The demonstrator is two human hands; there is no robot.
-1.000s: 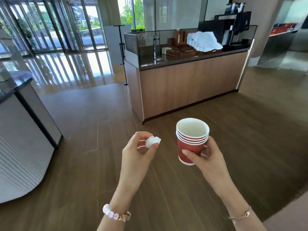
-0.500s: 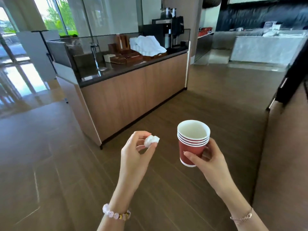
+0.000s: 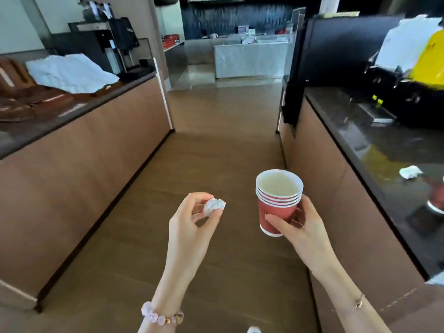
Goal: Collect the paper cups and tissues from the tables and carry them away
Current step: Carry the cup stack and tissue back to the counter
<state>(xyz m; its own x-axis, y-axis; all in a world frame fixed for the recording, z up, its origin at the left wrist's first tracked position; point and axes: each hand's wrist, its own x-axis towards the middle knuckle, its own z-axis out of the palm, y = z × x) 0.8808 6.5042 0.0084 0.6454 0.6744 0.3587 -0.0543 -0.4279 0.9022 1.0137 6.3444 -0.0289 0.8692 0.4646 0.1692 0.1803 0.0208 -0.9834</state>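
Observation:
My right hand (image 3: 304,234) grips a stack of several nested red paper cups (image 3: 277,207) with white rims, held upright in front of me. My left hand (image 3: 189,224) pinches a small crumpled white tissue ball (image 3: 213,206) between thumb and fingertips, level with the cups and to their left. On the dark counter at the right lies another crumpled white tissue (image 3: 409,172), and just past it stands a blurred red cup (image 3: 436,198) at the frame's edge.
A wood-fronted counter (image 3: 84,169) runs along my left, with a coffee machine (image 3: 105,44) and white cloth (image 3: 69,73) on top. A second dark-topped counter (image 3: 374,150) runs along my right. A wooden-floored aisle (image 3: 223,140) lies between them, leading to a pale counter (image 3: 249,58) at the back.
My view has swung right: the left counter slid to the left and the right counter with a tissue and cup came into sight. Both hands keep their holds unchanged.

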